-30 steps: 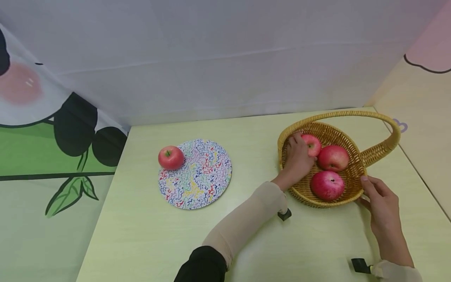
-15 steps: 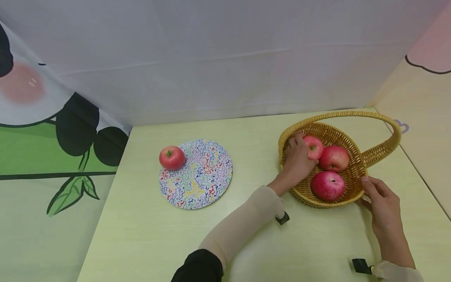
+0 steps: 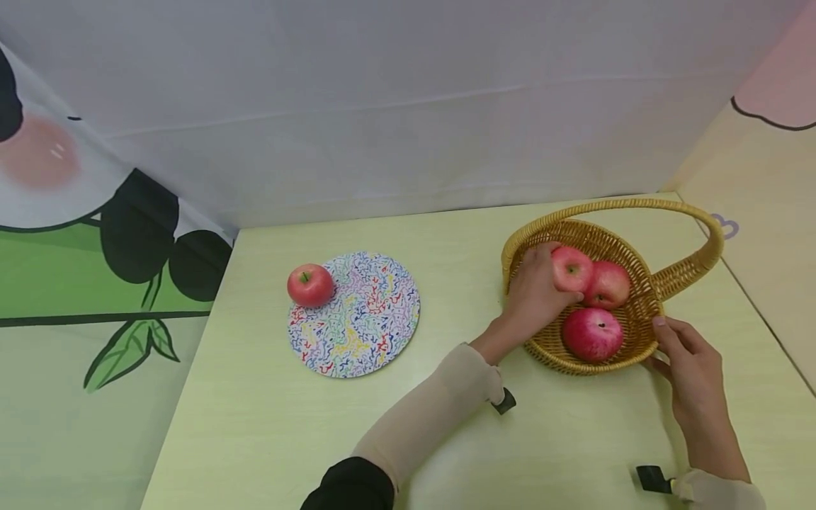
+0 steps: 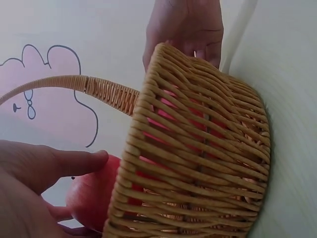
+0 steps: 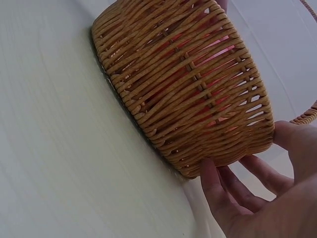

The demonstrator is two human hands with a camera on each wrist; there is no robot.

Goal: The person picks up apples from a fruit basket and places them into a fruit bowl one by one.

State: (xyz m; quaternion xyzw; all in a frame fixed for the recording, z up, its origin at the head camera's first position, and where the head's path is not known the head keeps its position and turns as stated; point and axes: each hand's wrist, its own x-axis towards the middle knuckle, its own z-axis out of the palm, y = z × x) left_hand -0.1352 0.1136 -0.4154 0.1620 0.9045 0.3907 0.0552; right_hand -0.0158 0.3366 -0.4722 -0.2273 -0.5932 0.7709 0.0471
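Observation:
My left hand (image 3: pixel 537 289) grips a red apple (image 3: pixel 571 269) at the left side of the wicker basket (image 3: pixel 550 358). In the left wrist view that apple (image 4: pixel 94 194) sits at the rim, partly above it, with the thumb on top. Two more apples lie in the basket: a pinkish-red one (image 3: pixel 608 285) at the right and a darker one (image 3: pixel 593 335) in front. My right hand (image 3: pixel 696 375) holds the basket's right rim, thumb on the edge; in the right wrist view its fingers (image 5: pixel 214 191) lie against the outer wall.
A round plate (image 3: pixel 363 333) with a colourful squiggle pattern lies on the pale table (image 3: pixel 255 439) at the left, with a red apple (image 3: pixel 310 285) on its upper left edge. The basket's tall handle (image 3: pixel 637 205) arches over its far side. A grey cloth wall (image 3: pixel 382 156) stands behind.
My left hand has lifted the apple up from the basket's bottom, slightly right and nearer the camera. The right hand keeps its hold on the rim.

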